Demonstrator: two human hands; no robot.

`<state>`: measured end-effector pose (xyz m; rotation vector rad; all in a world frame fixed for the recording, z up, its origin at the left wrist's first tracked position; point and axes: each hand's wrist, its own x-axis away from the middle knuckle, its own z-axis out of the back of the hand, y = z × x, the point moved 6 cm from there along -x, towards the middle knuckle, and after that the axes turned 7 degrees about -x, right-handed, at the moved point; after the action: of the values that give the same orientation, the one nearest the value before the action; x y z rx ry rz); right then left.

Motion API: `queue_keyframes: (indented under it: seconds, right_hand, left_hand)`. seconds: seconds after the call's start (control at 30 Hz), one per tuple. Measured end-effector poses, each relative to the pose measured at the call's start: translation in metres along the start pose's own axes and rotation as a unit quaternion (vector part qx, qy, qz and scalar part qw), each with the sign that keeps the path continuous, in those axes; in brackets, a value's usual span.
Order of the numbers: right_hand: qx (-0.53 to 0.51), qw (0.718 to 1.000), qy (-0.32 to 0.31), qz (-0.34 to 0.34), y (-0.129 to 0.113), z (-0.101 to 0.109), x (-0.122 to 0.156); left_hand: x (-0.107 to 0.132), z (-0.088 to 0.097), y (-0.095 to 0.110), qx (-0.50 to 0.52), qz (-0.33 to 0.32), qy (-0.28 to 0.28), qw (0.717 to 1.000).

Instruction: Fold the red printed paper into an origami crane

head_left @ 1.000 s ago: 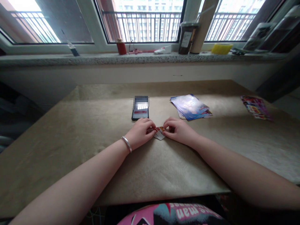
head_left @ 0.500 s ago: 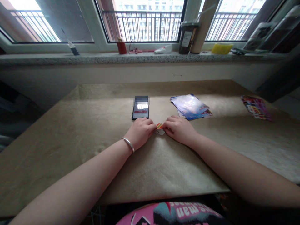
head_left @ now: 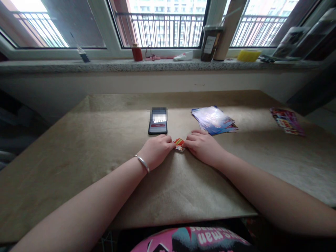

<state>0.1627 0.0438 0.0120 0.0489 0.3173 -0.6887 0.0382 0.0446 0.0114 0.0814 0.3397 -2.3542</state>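
Observation:
A small folded piece of printed paper (head_left: pixel 179 142), red and yellow with a paler lower part, lies low over the table between my hands. My left hand (head_left: pixel 156 149), with a silver bangle at its wrist, pinches the paper's left edge. At the opposite edge, the fingers of my right hand (head_left: pixel 202 145) are closed on the paper too. Parts of it are hidden under my fingertips. Just beyond my left hand lies a phone (head_left: pixel 158 128) with a lit screen. A fanned stack of blue printed sheets (head_left: pixel 214 119) rests beyond my right hand.
Red and pink printed papers (head_left: pixel 286 121) lie at the table's far right. The tan table (head_left: pixel 78 147) ends at a wall below a stone windowsill (head_left: pixel 110 66). On the sill stand a red bottle (head_left: pixel 137 53), a dark lidded container (head_left: pixel 209 43) and a yellow object (head_left: pixel 249 55).
The paper between my fingers shows more of its red and yellow print, and its white lower part now shows coloured print. Both hands have shifted only slightly.

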Motion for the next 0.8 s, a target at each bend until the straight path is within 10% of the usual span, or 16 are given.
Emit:
queue_keyframes:
  seconds: [0.8]
  right_hand:
    - [-0.1,0.995,-0.015,-0.021,0.019,0.006,0.009]
  left_hand:
    - [0.009,0.005,-0.012,0.003,-0.055,-0.042,0.998]
